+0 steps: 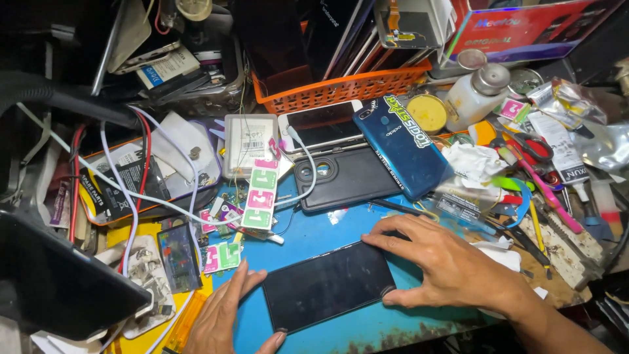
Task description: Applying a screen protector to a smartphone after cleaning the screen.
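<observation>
A black smartphone [324, 285] lies screen up and slightly tilted on a blue work mat [341, 229]. My left hand [226, 314] grips its left end, with the thumb under the lower corner and the fingers along the short edge. Over at the phone's right end, my right hand [442, 269] has fingertips on the top corner and the thumb pressed at the lower right edge. Just behind the phone lie a black phone back cover [350, 180] and a blue phone back cover [400, 147].
An orange basket [341, 88] of phone parts stands at the back. White cables [131, 196] cross the left side. Pink and green sticker tabs [259, 193], a white bottle [475, 95], red-handled scissors [531, 147] and several tools crowd the right. A dark tablet [59, 282] sits lower left.
</observation>
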